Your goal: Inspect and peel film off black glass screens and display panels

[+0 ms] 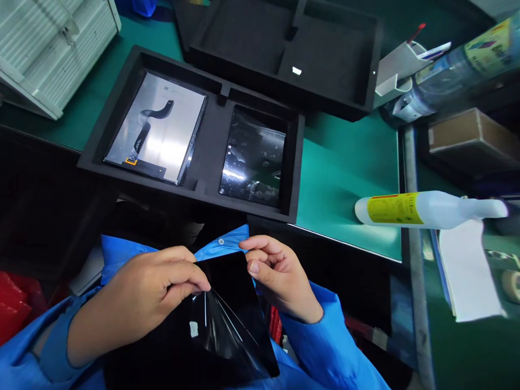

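Observation:
A glossy black screen panel point(233, 276) lies tilted against my blue clothing, low in the view. My left hand point(142, 292) is closed in a pinch on a clear protective film point(221, 325), which is pulled up in creases from the panel's face. A small white label point(194, 329) shows on the film. At the panel's upper right corner, my right hand point(280, 273) has its fingers curled with thumb and fingertips at the edge. The panel's lower part runs out of view.
A black foam tray point(211, 146) holds a silver-backed display point(156, 130) with a ribbon cable and a dark screen point(254, 157). Another black tray point(325, 49) stands behind. On the green bench point(345, 168) lies a white bottle point(406, 209); papers point(469, 271) are at right.

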Action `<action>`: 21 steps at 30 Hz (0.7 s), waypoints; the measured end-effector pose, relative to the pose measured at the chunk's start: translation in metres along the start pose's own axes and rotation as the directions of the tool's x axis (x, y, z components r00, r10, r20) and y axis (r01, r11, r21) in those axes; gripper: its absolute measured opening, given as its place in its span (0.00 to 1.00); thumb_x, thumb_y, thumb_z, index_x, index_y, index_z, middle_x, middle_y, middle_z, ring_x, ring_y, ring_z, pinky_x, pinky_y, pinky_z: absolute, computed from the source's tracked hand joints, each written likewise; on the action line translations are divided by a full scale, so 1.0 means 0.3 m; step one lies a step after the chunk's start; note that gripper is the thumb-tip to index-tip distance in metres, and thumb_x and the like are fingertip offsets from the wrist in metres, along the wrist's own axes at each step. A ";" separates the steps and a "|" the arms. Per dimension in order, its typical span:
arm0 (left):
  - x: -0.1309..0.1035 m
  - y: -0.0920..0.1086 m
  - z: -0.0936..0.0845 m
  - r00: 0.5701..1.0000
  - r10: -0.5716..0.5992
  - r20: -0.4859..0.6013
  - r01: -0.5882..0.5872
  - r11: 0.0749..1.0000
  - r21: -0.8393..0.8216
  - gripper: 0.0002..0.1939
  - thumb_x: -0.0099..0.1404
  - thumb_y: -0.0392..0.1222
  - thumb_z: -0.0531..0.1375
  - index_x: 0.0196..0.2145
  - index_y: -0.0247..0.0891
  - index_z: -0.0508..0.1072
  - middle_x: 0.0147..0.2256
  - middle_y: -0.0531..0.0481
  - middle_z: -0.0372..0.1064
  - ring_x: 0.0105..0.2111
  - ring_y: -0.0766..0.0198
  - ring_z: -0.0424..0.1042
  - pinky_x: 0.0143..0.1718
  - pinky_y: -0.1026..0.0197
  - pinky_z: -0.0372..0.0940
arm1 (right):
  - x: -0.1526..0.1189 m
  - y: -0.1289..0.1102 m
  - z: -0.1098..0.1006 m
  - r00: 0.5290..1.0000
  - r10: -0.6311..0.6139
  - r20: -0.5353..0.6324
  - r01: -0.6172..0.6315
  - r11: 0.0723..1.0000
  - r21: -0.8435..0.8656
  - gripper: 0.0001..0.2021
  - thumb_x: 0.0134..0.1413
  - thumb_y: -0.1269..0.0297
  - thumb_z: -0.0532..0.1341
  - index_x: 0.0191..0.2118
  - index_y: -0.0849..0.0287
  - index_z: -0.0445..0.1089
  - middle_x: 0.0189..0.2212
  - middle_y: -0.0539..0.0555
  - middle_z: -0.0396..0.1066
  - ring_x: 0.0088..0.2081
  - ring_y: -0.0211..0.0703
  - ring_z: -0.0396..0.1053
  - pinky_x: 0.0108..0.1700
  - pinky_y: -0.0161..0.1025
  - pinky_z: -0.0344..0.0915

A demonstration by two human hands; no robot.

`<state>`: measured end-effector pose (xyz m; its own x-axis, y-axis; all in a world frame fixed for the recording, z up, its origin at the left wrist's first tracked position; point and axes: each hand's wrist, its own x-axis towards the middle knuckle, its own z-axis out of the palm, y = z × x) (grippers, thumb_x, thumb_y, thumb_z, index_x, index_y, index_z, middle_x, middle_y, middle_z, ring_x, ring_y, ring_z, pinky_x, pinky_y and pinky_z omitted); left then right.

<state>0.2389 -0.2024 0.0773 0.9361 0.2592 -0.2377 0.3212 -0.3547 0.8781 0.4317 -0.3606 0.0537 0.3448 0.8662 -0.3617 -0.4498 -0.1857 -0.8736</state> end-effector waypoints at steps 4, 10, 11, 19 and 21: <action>-0.002 -0.002 0.002 1.000 -0.005 0.000 0.005 1.000 -0.011 0.13 0.70 0.36 0.55 0.37 0.48 0.80 0.35 0.58 0.74 0.32 0.72 0.73 0.34 0.72 0.66 | 0.000 0.000 -0.003 1.000 0.013 -0.010 -0.013 1.000 -0.010 0.12 0.51 0.59 0.72 0.40 0.56 0.77 0.18 0.44 0.63 0.19 0.30 0.50 0.22 0.31 0.55; 0.002 0.000 0.001 1.000 -0.008 0.005 0.008 1.000 -0.019 0.13 0.69 0.35 0.56 0.37 0.48 0.80 0.34 0.58 0.74 0.31 0.73 0.73 0.34 0.73 0.66 | 0.000 -0.013 -0.011 0.998 -0.010 0.057 0.014 0.998 -0.063 0.12 0.55 0.60 0.71 0.45 0.52 0.80 0.21 0.46 0.65 0.22 0.30 0.55 0.23 0.30 0.56; 0.002 0.000 0.001 1.000 -0.008 0.002 0.008 1.000 -0.021 0.13 0.69 0.35 0.56 0.37 0.48 0.80 0.34 0.58 0.74 0.31 0.73 0.73 0.34 0.73 0.66 | 0.000 -0.015 -0.011 0.998 -0.018 0.058 0.022 0.997 -0.074 0.11 0.55 0.61 0.71 0.44 0.51 0.81 0.22 0.46 0.66 0.22 0.31 0.56 0.24 0.30 0.57; 0.000 0.000 0.006 1.000 -0.020 0.013 0.021 1.000 -0.006 0.14 0.69 0.35 0.55 0.37 0.48 0.80 0.35 0.58 0.74 0.32 0.72 0.73 0.35 0.71 0.67 | -0.011 -0.014 0.005 0.991 -0.069 -0.117 0.054 0.990 -0.127 0.11 0.46 0.59 0.75 0.34 0.57 0.78 0.21 0.49 0.75 0.20 0.32 0.67 0.22 0.28 0.65; 0.001 0.003 0.008 1.000 -0.018 0.010 0.018 1.000 -0.008 0.14 0.69 0.34 0.55 0.36 0.48 0.79 0.35 0.58 0.74 0.32 0.72 0.73 0.34 0.71 0.66 | -0.022 -0.024 0.005 0.980 -0.153 -0.124 0.114 0.954 -0.276 0.11 0.50 0.61 0.73 0.39 0.56 0.78 0.24 0.51 0.78 0.23 0.36 0.73 0.25 0.30 0.71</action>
<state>0.2398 -0.2048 0.0769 0.9316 0.2564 -0.2575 0.3368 -0.3433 0.8768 0.4315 -0.3644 0.0629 0.5092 0.8201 -0.2609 -0.1620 -0.2064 -0.9650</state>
